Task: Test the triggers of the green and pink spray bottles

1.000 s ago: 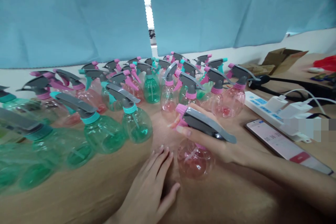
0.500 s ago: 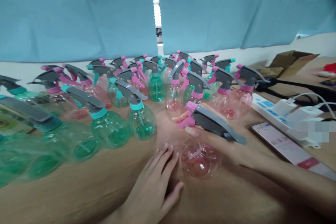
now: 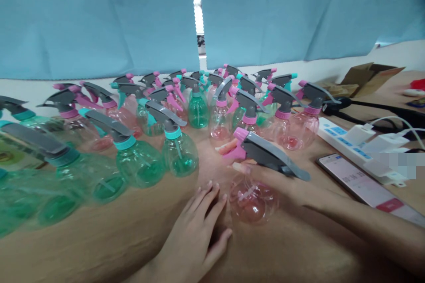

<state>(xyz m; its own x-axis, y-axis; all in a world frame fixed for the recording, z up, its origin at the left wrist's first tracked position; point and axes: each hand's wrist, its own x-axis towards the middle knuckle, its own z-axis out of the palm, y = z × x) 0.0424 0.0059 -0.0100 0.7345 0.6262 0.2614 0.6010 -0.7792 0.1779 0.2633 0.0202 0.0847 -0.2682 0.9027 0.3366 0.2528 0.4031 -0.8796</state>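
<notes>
On the bench (image 3: 116,247), a pink spray bottle (image 3: 254,205) is grasped around its neck by the right hand (image 3: 279,183); beside it, the left hand (image 3: 195,225) is laid palm-down, fingers extended (green bottles (image 3: 181,161) are ranged farther left).

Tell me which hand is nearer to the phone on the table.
Right. The right hand holds a pink spray bottle to the left of the phone; the left hand rests on the table, farther left, past that bottle.
</notes>
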